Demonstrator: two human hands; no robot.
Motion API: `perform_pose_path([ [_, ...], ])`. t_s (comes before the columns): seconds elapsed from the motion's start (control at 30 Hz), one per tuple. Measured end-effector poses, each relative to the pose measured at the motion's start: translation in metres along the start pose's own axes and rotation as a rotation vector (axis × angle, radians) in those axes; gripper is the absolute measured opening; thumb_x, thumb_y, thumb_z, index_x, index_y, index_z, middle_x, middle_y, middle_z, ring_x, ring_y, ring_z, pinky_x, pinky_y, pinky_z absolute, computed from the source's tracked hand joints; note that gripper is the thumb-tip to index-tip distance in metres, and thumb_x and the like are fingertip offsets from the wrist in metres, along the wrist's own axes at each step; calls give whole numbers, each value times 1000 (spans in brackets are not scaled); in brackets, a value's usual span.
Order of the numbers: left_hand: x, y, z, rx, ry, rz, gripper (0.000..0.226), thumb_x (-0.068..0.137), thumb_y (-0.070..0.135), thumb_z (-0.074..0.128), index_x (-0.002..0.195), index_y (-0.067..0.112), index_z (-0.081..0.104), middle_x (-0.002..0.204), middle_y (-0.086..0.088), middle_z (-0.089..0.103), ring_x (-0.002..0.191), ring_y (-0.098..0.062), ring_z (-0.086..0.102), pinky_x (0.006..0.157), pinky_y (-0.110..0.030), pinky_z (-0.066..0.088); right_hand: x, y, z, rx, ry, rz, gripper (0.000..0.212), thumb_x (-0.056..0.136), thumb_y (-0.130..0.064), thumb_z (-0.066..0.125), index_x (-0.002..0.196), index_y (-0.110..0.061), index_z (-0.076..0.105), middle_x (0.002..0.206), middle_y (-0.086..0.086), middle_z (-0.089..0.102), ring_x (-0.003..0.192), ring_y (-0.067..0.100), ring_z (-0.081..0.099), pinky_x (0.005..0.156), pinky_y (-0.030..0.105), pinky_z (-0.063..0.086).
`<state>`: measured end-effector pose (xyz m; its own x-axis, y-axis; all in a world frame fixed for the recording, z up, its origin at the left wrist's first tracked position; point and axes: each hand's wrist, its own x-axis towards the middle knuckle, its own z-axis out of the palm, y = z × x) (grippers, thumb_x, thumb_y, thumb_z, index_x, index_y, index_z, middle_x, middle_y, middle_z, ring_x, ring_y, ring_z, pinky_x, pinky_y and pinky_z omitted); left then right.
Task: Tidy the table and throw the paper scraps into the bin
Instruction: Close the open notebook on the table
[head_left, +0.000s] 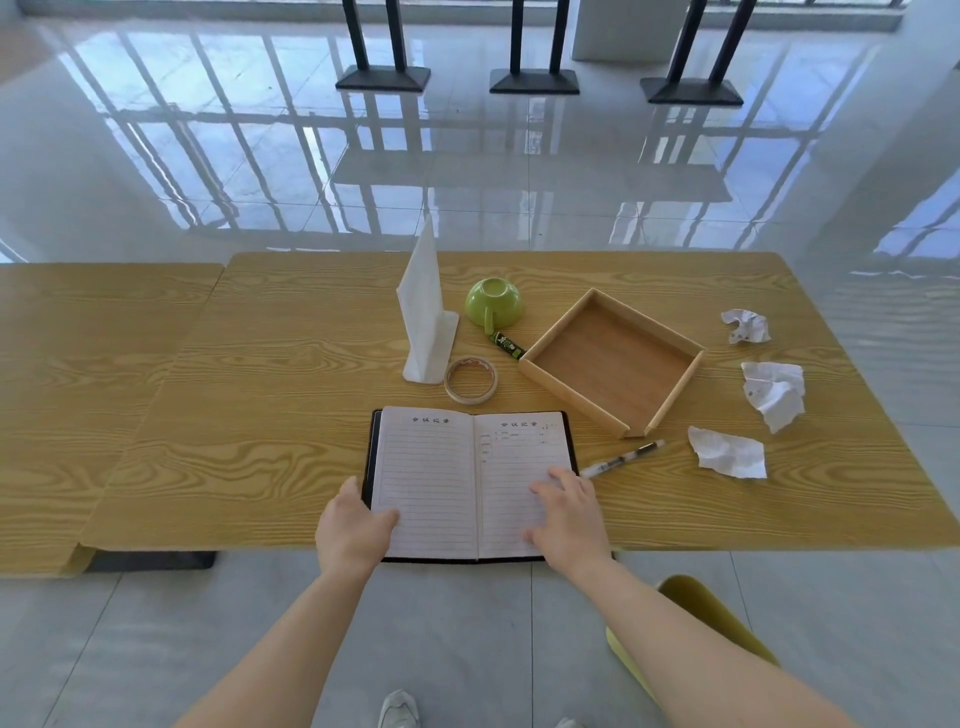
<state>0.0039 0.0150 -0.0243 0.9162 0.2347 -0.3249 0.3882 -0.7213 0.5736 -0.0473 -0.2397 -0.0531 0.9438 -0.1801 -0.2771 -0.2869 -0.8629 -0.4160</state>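
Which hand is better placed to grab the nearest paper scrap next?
Right. The nearest scrap lies just past the pen, on the side of the right hand, which rests flat and free. The left hand holds the left edge of the notebook, farther away.

Notebook (470, 483) lies before the tray (613, 358), three paper scraps (774, 392) to its right.
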Motion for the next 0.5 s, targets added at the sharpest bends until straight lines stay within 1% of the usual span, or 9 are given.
perform_pose_path([
  [0.03, -1, 1, -4, -22, 27, 32, 42, 78, 18, 73, 118, 15, 59, 103, 1, 70, 86, -19, 59, 72, -35, 48, 0, 0, 0, 38, 2, 7, 62, 78, -21, 79, 136, -19, 55, 150, 3, 38, 139, 23, 28, 114, 35, 32],
  [0.07, -2, 2, -8, -45, 53, 55, 41, 79, 16, 72, 118, 15, 61, 99, 4, 69, 82, -15, 58, 70, -32, 45, -1, 1, 1, 70, 5, 10, 62, 78, -14, 77, 136, -18, 55, 149, 3, 40, 138, 23, 30, 112, 33, 33],
  [0.1, -4, 4, -11, -70, 73, 71, 42, 80, 14, 71, 121, 14, 62, 98, 5, 69, 83, -14, 57, 70, -32, 44, -1, 2, 1, 96, 13, 8, 61, 78, -7, 74, 136, -18, 55, 146, 2, 41, 136, 22, 32, 110, 31, 35],
  [0.2, -11, 11, -15, -148, 85, 101, 49, 82, 12, 69, 129, 15, 57, 101, 4, 69, 88, -19, 64, 76, -37, 50, -3, 5, -1, 138, 49, 8, 59, 80, 6, 62, 135, -15, 57, 138, 2, 48, 129, 22, 39, 103, 24, 35],
  [0.27, -18, 18, -15, -196, 99, 136, 49, 83, 11, 68, 130, 17, 56, 92, 10, 66, 81, -13, 63, 70, -34, 50, -3, 8, -5, 154, 56, 15, 53, 84, 6, 61, 134, -13, 58, 136, 2, 51, 128, 22, 42, 101, 24, 35],
  [0.33, -26, 25, -14, -219, 113, 191, 48, 84, 11, 67, 130, 20, 56, 88, 13, 63, 77, -3, 60, 63, -26, 45, -1, 11, -10, 172, 56, 16, 47, 87, 4, 60, 132, -12, 60, 135, 4, 54, 126, 22, 46, 103, 27, 37],
  [0.4, -36, 34, -11, -225, 104, 261, 49, 86, 13, 67, 132, 23, 55, 93, 12, 64, 79, 3, 59, 63, -18, 42, 2, 14, -18, 226, 50, 32, 43, 90, 1, 59, 132, -11, 61, 132, 7, 59, 123, 23, 52, 104, 32, 42],
  [0.43, -42, 39, -10, -228, 94, 300, 50, 86, 14, 67, 133, 24, 55, 96, 13, 64, 81, 4, 60, 64, -15, 43, 3, 15, -22, 278, 43, 59, 41, 92, -2, 59, 132, -11, 60, 131, 8, 61, 122, 23, 54, 103, 34, 45],
  [0.5, -52, 51, -4, -225, 68, 373, 52, 86, 14, 68, 135, 24, 53, 98, 18, 63, 86, 1, 62, 68, -11, 45, 5, 17, -32, 404, 23, 124, 36, 96, -12, 58, 132, -12, 60, 129, 5, 64, 119, 20, 58, 101, 34, 46],
])
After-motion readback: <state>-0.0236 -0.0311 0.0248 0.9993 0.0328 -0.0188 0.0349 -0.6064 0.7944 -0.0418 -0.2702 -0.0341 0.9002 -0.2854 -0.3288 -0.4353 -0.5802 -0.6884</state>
